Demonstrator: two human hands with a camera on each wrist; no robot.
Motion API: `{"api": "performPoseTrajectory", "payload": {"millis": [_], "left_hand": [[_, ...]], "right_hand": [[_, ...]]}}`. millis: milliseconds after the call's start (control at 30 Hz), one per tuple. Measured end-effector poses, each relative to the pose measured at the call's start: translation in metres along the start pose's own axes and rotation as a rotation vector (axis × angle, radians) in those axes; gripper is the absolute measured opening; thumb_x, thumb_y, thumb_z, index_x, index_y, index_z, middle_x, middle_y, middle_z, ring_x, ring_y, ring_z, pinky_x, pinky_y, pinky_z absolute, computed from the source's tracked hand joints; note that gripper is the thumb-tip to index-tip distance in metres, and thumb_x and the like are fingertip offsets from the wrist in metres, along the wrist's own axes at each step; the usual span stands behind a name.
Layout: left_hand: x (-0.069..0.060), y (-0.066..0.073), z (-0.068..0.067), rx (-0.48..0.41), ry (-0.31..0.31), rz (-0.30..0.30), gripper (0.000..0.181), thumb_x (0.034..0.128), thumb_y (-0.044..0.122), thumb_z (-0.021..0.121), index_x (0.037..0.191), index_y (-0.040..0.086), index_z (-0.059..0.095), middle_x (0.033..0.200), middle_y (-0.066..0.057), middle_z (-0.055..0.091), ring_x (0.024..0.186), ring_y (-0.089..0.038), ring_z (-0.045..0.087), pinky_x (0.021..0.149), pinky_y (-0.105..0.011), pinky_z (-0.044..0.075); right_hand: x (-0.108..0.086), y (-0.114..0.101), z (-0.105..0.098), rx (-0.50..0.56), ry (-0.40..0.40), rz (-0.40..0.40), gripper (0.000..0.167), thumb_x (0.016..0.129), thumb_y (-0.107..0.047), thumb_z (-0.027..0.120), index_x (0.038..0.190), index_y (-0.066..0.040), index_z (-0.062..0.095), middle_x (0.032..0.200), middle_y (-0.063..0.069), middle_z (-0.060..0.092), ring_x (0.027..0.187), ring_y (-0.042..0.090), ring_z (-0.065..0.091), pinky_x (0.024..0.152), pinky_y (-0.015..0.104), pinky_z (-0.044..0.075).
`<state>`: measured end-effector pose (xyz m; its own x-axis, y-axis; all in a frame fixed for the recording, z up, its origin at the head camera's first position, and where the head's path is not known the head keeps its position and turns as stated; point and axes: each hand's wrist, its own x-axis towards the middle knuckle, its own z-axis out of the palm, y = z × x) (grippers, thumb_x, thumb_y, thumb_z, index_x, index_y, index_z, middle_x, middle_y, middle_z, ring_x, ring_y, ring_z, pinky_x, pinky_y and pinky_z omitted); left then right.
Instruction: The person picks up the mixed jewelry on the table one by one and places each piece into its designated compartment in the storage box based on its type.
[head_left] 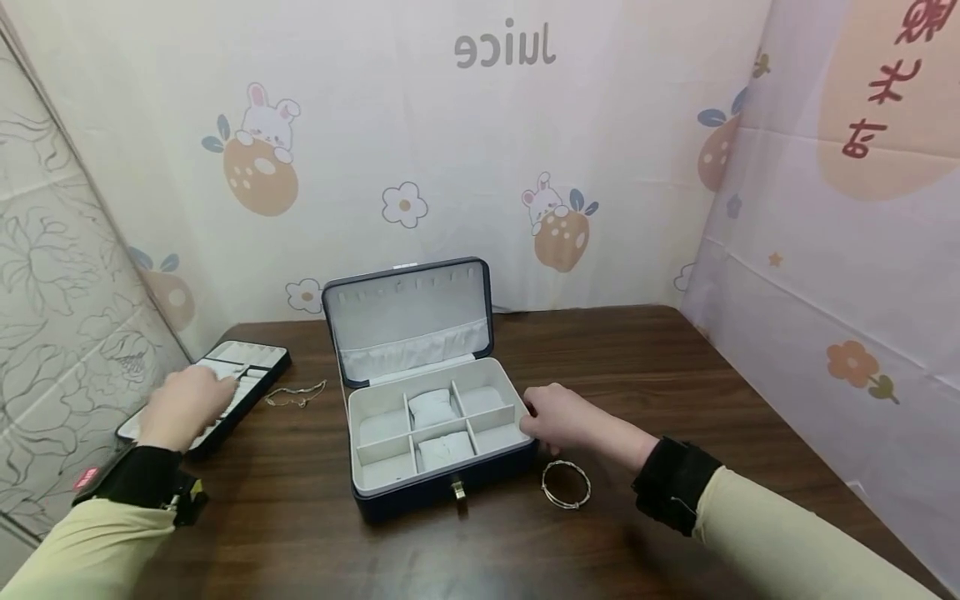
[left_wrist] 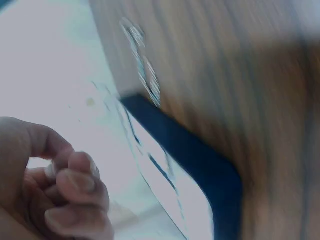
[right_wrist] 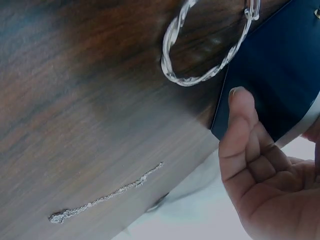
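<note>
A dark blue jewelry box (head_left: 438,492) stands with its lid (head_left: 408,312) raised, its pale inside split into several compartments, two with white cushions. At its right end, my right hand (head_left: 558,417) grips the wall, thumb over the rim and fingers down the outer side (right_wrist: 270,65). A twisted silver bangle (head_left: 566,485) lies on the table just below that hand. My left hand (head_left: 187,404) hovers over a shallow dark blue jewelry tray (head_left: 266,379) at the left. Its fingers are curled, with a small pale glint among them; whether they hold something is unclear.
A thin chain (head_left: 296,393) lies between the tray and the box. In the right wrist view another silver chain (right_wrist: 107,197) lies on the wooden table (head_left: 630,358). A printed curtain (head_left: 465,150) hangs behind the table and along both sides.
</note>
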<state>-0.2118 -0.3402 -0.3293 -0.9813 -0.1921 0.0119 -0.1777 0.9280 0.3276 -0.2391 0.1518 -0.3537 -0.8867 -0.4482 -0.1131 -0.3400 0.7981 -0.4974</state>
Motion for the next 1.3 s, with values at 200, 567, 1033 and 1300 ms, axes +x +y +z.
{"api": "performPoseTrajectory", "payload": {"millis": [200, 567, 1033, 1300], "left_hand": [[0.004, 0.051, 0.023, -0.147, -0.076, 0.206, 0.034, 0.1004, 0.032, 0.048, 0.086, 0.005, 0.063, 0.073, -0.008, 0.06, 0.061, -0.023, 0.059, 0.054, -0.035, 0.044], [-0.007, 0.087, 0.048, -0.374, -0.456, 0.232, 0.061, 0.102, 0.039, 0.053, 0.145, -0.004, 0.047, 0.087, -0.009, 0.07, 0.064, -0.024, 0.069, 0.055, -0.039, 0.058], [-0.007, 0.098, 0.055, -0.385, -0.507, 0.311, 0.042, 0.0993, 0.031, 0.062, 0.124, -0.002, 0.059, 0.084, -0.011, 0.07, 0.063, -0.024, 0.069, 0.058, -0.039, 0.06], [-0.007, 0.105, 0.061, -0.407, -0.468, 0.269, 0.036, 0.0924, 0.012, 0.06, 0.123, -0.007, 0.06, 0.082, -0.011, 0.071, 0.068, -0.022, 0.071, 0.062, -0.038, 0.061]], "right_hand": [[0.002, 0.007, -0.009, -0.035, -0.005, -0.058, 0.027, 0.101, -0.029, 0.06, 0.085, -0.008, 0.067, 0.066, 0.002, 0.065, 0.054, 0.012, 0.062, 0.056, 0.028, 0.05], [-0.001, 0.031, -0.031, -0.047, -0.162, -0.105, 0.035, 0.101, -0.049, 0.059, 0.089, -0.017, 0.067, 0.063, 0.004, 0.065, 0.055, 0.021, 0.063, 0.057, 0.032, 0.05], [-0.011, 0.042, -0.036, -0.078, -0.343, -0.131, 0.021, 0.091, -0.033, 0.075, 0.099, -0.015, 0.067, 0.075, -0.001, 0.067, 0.062, 0.021, 0.067, 0.057, 0.029, 0.053], [-0.014, 0.04, -0.023, -0.163, -0.369, -0.136, 0.023, 0.084, -0.017, 0.08, 0.099, -0.012, 0.064, 0.076, -0.005, 0.061, 0.055, 0.01, 0.059, 0.054, 0.026, 0.051]]}}
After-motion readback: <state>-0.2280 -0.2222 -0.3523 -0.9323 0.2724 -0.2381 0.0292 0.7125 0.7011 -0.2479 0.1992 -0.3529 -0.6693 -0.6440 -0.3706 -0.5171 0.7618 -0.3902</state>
